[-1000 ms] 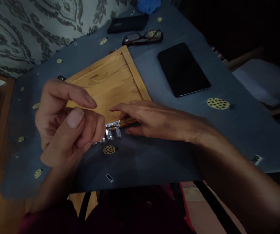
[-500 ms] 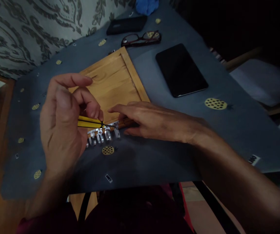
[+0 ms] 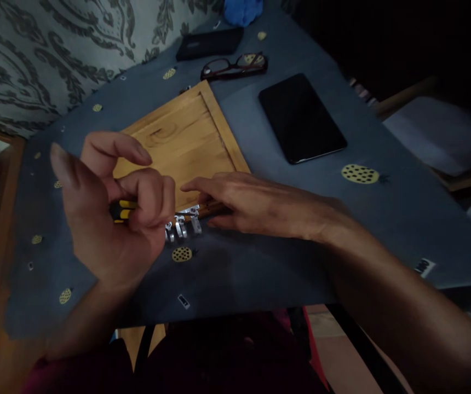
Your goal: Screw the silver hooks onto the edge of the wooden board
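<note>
My left hand [image 3: 116,219] is wrapped round the yellow and black handle of a screwdriver [image 3: 125,211], its thumb and index finger lifted off. The thin shaft points right to a screw spot on a metal hook rail [image 3: 192,212] with silver hooks [image 3: 181,229] along the near edge of a wooden board [image 3: 186,145]. My right hand [image 3: 256,205] rests over the board's near right corner, just right of the rail, index finger stretched out on the wood and thumb below the edge. Its other fingertips are hidden.
Beyond the board lie eyeglasses [image 3: 234,67], a dark phone [image 3: 210,44] and a blue object [image 3: 242,11]. A black tablet [image 3: 302,117] lies right of the board on the grey-blue tablecloth [image 3: 235,273] with pineapple prints. A patterned wall covering rises at the back left.
My left hand has turned, its thumb swinging left and away, and its fingers now close round the screwdriver handle and cover more of it and the hooks. My right hand stays in place.
</note>
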Tool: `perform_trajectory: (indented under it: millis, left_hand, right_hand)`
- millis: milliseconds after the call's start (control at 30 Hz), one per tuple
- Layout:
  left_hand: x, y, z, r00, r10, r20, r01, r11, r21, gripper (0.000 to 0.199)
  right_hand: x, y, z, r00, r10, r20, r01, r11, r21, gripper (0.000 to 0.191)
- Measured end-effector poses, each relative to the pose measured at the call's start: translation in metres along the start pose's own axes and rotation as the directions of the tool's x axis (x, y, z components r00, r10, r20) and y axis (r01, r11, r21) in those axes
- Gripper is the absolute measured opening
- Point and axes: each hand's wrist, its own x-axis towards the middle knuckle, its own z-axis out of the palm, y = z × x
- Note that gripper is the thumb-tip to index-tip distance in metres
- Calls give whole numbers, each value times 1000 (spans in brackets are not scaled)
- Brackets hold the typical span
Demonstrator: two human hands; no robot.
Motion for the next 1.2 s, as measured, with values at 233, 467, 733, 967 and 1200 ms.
perform_trajectory:
  millis: [233, 467, 733, 967, 1200]
  left_hand:
    - [19, -4, -14, 956, -20, 294, 42, 997, -67, 17]
    - [10, -2, -11, 996, 74, 55, -83, 982, 171, 25]
    - [0, -3, 13, 964, 134, -229, -131, 991, 27, 27]
    - [9, 0, 11, 998, 45, -36, -46, 999, -18, 47]
    - [14, -1, 0, 988, -14, 153, 23, 998, -61, 28]
  right_hand:
    - [2, 0, 0, 1000, 7, 5, -7, 1000, -20, 59]
    - [2, -5, -2, 999, 35, 5, -34, 999, -23, 56]
    - [2, -4, -2, 999, 31, 10, -31, 999, -10, 57]
    - [1, -1, -1, 1000, 19, -14, -19, 1000, 1, 53]
    - [1, -1, -2, 1000, -4, 15, 4, 1000, -11, 54]
